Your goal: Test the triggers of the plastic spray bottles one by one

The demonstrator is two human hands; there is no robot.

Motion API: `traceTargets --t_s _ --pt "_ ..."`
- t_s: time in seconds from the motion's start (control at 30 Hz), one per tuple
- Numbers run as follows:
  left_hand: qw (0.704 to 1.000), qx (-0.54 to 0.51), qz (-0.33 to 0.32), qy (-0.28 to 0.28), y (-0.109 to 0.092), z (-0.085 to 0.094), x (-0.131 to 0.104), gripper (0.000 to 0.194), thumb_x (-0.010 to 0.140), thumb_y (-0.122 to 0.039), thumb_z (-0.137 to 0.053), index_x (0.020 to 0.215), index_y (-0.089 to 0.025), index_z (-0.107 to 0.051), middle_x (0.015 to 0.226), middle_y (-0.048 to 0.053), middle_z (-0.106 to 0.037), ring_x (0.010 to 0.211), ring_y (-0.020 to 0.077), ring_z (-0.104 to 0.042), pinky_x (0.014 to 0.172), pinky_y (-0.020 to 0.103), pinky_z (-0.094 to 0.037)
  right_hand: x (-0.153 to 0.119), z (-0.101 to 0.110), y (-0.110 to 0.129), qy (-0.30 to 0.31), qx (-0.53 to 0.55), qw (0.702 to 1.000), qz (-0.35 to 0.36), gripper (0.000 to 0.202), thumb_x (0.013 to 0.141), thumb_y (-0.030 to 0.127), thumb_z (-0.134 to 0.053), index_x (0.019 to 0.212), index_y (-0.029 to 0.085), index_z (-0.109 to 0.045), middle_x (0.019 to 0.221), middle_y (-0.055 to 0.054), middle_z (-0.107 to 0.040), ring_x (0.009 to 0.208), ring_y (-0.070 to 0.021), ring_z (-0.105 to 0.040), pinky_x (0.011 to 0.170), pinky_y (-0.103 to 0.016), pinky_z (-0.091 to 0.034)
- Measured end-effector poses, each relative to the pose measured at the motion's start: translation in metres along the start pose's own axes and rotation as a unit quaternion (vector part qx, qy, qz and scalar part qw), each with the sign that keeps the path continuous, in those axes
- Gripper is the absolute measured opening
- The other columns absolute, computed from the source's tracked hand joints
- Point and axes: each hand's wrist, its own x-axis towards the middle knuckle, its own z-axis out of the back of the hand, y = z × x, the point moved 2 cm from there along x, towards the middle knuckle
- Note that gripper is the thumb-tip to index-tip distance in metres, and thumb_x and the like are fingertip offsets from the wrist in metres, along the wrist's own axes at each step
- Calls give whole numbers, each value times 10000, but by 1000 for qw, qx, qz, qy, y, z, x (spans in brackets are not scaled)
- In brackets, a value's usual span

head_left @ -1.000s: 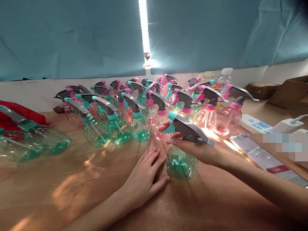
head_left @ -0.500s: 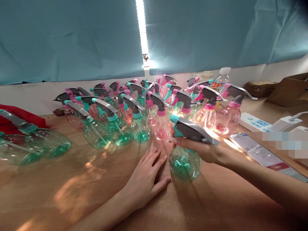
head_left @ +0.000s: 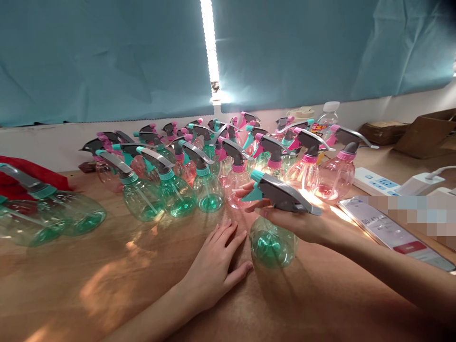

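A spray bottle with a green-tinted clear body (head_left: pixel 273 244) and a grey and turquoise trigger head (head_left: pixel 285 192) stands upright on the table in front of me. My right hand (head_left: pixel 285 216) is at its neck, under the trigger head. Its fingers stretch out to the left past the turquoise trigger, apart from one another; the thumb is hidden. To the left of this bottle, my left hand (head_left: pixel 217 263) lies flat on the tabletop with its fingers spread, holding nothing. A small pool of green shows in the bottle's base.
Several green spray bottles (head_left: pixel 177 194) and pink spray bottles (head_left: pixel 337 173) crowd the back of the wooden table (head_left: pixel 142 294). Two more green ones stand at left by a red cloth (head_left: pixel 53 173). At right are a phone (head_left: pixel 388 230), a power strip (head_left: pixel 374 180) and a cardboard box (head_left: pixel 423 135).
My right hand's fingers have uncurled from the bottle's neck and trigger and now reach out to the left. The bottle and my left hand have stayed in place.
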Motion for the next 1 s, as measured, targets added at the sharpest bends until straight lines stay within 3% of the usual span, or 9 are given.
traceTargets --t_s 0.17,0.8,0.9,1.0 --pt "1000 1 -4 -9 1 -1 -1 567 951 -450 -538 1423 -151 -443 1517 183 -362 1410 340 -303 1124 556 -282 1 -2 1 14 16 1000 15 456 860 207 -607 1285 369 -571 1318 -10 -615 1028 -234 -690 877 -421 -568" --pt "1000 -10 -2 -17 -1 0 -1 526 937 -427 -567 1382 -159 -484 1503 178 -389 1391 351 -338 1116 559 -294 0 -6 8 -21 -16 999 19 475 864 163 -558 1303 341 -543 1372 -15 -579 1126 -237 -641 926 -418 -555" --pt "1000 -10 -1 -13 -1 0 -1 524 942 -428 -560 1383 -156 -483 1506 181 -381 1394 353 -330 1117 562 -291 0 -5 10 -20 -23 999 28 482 874 182 -559 1322 357 -526 1334 -3 -602 1133 -232 -629 917 -408 -551" --pt "1000 -7 0 -8 -2 0 -1 534 944 -429 -554 1391 -147 -475 1506 190 -377 1397 352 -324 1117 562 -291 0 -2 13 -5 -53 999 -5 498 861 170 -569 1315 370 -532 1185 2 -676 1015 -226 -669 867 -407 -559"
